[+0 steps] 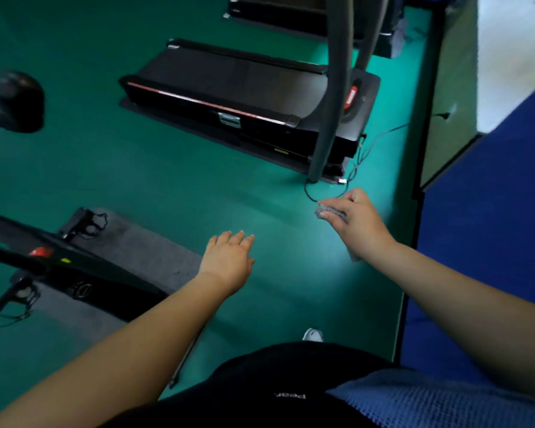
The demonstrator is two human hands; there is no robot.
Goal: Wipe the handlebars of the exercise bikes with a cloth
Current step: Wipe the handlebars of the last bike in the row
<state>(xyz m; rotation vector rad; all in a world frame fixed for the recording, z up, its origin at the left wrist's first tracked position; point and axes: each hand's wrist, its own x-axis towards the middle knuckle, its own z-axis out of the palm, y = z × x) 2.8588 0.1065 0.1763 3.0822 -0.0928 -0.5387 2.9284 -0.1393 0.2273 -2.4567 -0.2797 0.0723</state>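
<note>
My right hand [357, 222] grips a small grey cloth [329, 210], bunched between thumb and fingers, in the air over the green floor. My left hand [229, 257] is stretched forward with straight fingers and holds nothing. An exercise bike [59, 267] lies at the lower left, black frame with a red knob and two pedals with straps. Its handlebars are out of view. Both hands are well apart from the bike.
A black treadmill [229, 97] with grey uprights stands ahead, a second one behind it. A power cable [359, 162] trails on the floor by its front. A blue wall [488, 211] runs along the right. A grey mat [142, 251] lies under the bike.
</note>
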